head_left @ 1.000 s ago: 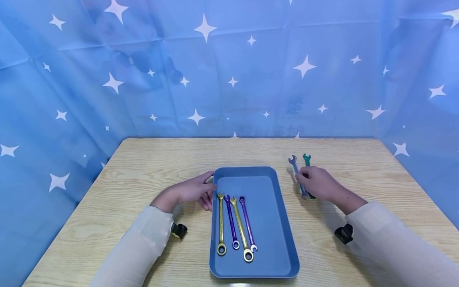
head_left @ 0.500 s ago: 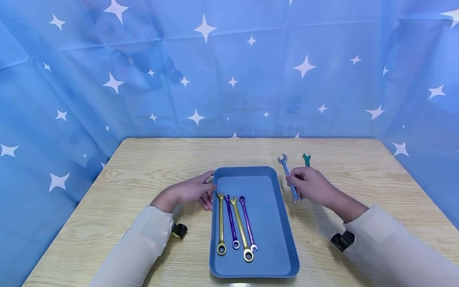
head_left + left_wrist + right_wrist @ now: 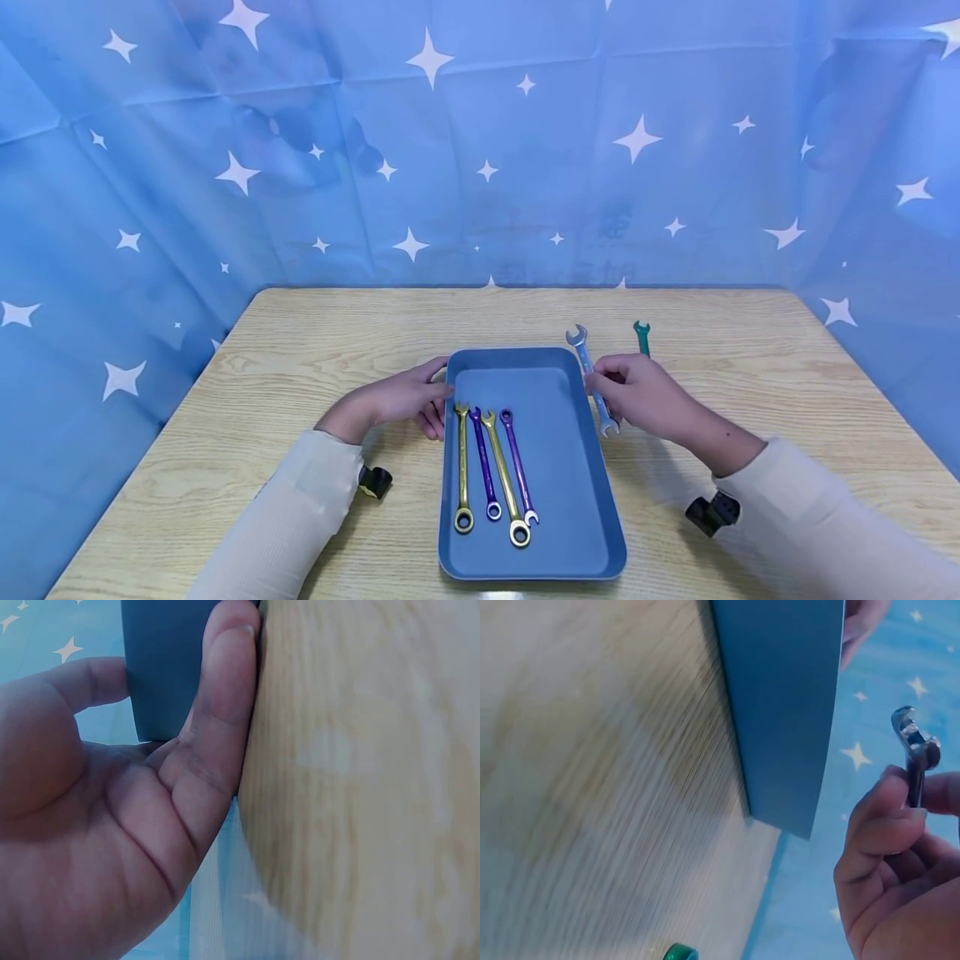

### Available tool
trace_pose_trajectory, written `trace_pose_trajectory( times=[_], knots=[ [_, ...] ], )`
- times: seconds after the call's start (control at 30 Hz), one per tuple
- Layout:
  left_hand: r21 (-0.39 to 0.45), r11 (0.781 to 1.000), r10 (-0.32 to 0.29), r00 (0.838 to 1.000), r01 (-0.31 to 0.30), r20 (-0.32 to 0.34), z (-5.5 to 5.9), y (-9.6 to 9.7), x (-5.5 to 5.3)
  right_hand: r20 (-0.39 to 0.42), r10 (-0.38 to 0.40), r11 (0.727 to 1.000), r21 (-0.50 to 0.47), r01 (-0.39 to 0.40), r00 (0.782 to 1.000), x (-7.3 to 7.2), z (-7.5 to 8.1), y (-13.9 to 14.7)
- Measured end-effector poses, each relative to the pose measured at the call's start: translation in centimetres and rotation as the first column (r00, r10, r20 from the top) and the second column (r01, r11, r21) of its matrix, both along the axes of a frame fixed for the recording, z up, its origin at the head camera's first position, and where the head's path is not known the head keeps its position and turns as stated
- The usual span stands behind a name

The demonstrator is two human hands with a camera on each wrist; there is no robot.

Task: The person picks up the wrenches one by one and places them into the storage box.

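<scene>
My right hand pinches a silver open-end wrench by its shank, above the table at the tray's right rim. In the right wrist view, one jaw end of the wrench juts out past the fingers. My left hand holds the blue tray at its left side, thumb at the rim and fingers along the outer wall. Inside the tray lie two gold wrenches and two purple wrenches, side by side in its left half. A green wrench lies beyond my right hand, partly hidden by it.
The wooden table extends around the tray on all sides. A blue curtain with white stars hangs behind it. Black wrist cameras sit at both cuffs.
My right hand has lifted the silver wrench away from beside the green one and carried it left to the tray's edge. The left hand and tray have stayed still.
</scene>
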State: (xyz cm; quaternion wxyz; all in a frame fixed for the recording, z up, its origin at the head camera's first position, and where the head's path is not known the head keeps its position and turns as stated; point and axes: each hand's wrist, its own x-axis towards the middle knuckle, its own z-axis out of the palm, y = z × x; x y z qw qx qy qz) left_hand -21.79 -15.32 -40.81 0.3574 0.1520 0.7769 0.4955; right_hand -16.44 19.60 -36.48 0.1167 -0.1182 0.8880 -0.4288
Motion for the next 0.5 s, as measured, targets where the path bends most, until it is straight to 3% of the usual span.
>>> trace_pose_trajectory(
  times=[0.5],
  knots=[
    [-0.006, 1.000, 0.016, 1.000, -0.016, 0.005, -0.2, 0.0, 0.0, 0.040, 0.043, 0.999, -0.034, -0.042, 0.998, 0.6, 0.2, -1.2]
  ],
)
